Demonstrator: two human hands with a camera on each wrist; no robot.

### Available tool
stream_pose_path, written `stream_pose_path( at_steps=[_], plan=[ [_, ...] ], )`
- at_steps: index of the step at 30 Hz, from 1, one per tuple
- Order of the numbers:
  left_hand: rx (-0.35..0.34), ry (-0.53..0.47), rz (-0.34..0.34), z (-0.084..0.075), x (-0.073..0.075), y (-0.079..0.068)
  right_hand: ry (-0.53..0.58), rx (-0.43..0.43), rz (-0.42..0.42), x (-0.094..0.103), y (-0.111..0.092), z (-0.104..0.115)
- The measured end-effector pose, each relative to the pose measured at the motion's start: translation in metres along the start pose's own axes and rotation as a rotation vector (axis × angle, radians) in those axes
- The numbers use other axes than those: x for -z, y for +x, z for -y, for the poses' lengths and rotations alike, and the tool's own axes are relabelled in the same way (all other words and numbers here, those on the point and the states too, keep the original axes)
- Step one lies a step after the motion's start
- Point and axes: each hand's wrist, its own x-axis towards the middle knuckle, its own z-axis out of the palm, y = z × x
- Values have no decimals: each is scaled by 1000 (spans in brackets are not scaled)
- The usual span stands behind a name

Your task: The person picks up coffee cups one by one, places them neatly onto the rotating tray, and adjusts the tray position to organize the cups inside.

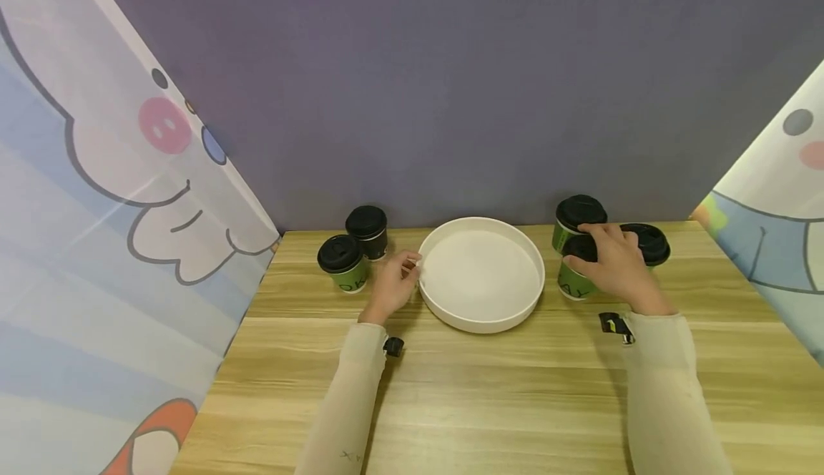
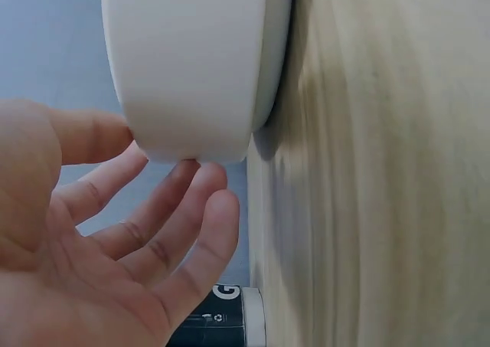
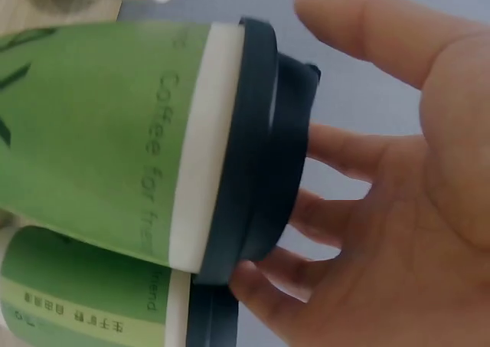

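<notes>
Between the sleeves (image 1: pixel 344 396), the counter (image 1: pixel 489 403) is stretching toward a white tray (image 1: pixel 481 325). The left hand (image 1: pixel 395 285), loosely curved, is touching the tray's left wall, gripping nothing. Right of the tray, the right hand (image 1: pixel 614 264) is arching, half spread, around the front green cup (image 1: pixel 575 285), thumb apart from its lid (image 3: pixel 245 155). Two more cups (image 1: pixel 581 210) are standing close by, toward the counter's far edge.

The table (image 1: pixel 489 403) is carrying a tray (image 1: pixel 481 275); two cups (image 1: pixel 352 278) are standing left of it, three cups (image 1: pixel 574 282) right.
</notes>
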Motion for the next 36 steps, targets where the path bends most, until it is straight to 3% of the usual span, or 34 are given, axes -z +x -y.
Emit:
stream_pose_path(
  at_steps=[12, 21, 30, 36],
  plan=[
    [68, -6, 74, 0, 3, -6, -119, -51, 72, 5, -2, -2],
    [119, -196, 151, 9, 2, -8, -111, -60, 92, 3, -3, -4],
    [134, -272, 175, 9, 4, -10, -93, -36, 47, 1, -2, -5],
    [140, -286, 182, 12, 3, -9, -72, 7, -37, 2, -2, -3]
  ],
)
